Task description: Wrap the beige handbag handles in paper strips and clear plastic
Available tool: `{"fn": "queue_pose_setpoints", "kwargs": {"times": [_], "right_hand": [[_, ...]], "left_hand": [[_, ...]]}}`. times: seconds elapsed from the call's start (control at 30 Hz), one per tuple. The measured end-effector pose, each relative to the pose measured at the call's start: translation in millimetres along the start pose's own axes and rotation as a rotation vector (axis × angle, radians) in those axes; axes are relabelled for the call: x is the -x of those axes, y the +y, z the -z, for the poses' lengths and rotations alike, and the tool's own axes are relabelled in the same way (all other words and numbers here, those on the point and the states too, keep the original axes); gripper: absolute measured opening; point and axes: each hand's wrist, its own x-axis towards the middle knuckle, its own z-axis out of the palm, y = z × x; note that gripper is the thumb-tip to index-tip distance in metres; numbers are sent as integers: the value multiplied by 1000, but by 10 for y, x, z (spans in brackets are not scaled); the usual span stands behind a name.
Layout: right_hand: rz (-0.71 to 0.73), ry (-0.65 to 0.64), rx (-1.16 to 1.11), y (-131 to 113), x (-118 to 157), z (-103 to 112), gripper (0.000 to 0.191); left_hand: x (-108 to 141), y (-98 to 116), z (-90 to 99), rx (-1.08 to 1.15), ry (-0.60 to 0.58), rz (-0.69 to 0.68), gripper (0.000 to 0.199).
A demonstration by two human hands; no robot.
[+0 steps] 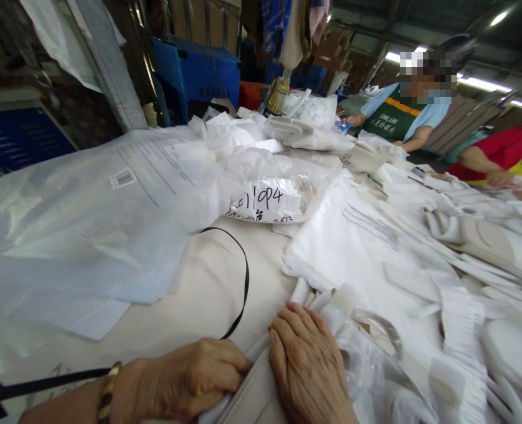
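Note:
At the bottom centre lies a beige leather-like bag (254, 391) with a stitched edge, partly hidden by both hands. My left hand (194, 377), with a beaded bracelet at the wrist, is closed at the left edge of the bag, fingertips pinching there. My right hand (307, 359) lies over the bag's right side, its fingers together and curled over the far edge; the thumb is hidden. A thin black cord (246, 271) curves over the pale table covering just beyond my left hand.
A large clear plastic bag (155, 194) with a barcode spreads on the left. Behind the hands sits a hand-marked plastic package (265, 197). White-wrapped pieces and beige bags (499, 238) pile up on the right. Two people work across the table, one in a green apron (386, 121). A blue crate (203, 76) stands behind.

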Motion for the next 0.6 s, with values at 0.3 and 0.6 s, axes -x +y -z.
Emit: {"fn": "queue_pose_setpoints", "kwargs": {"times": [0.3, 0.6], "right_hand": [[-34, 5, -56, -7, 4, 20, 27], [-73, -39, -105, -11, 10, 50, 21]], "left_hand": [[-253, -85, -179, 280, 173, 487, 26], [-197, 48, -183, 154, 227, 574, 14]]}}
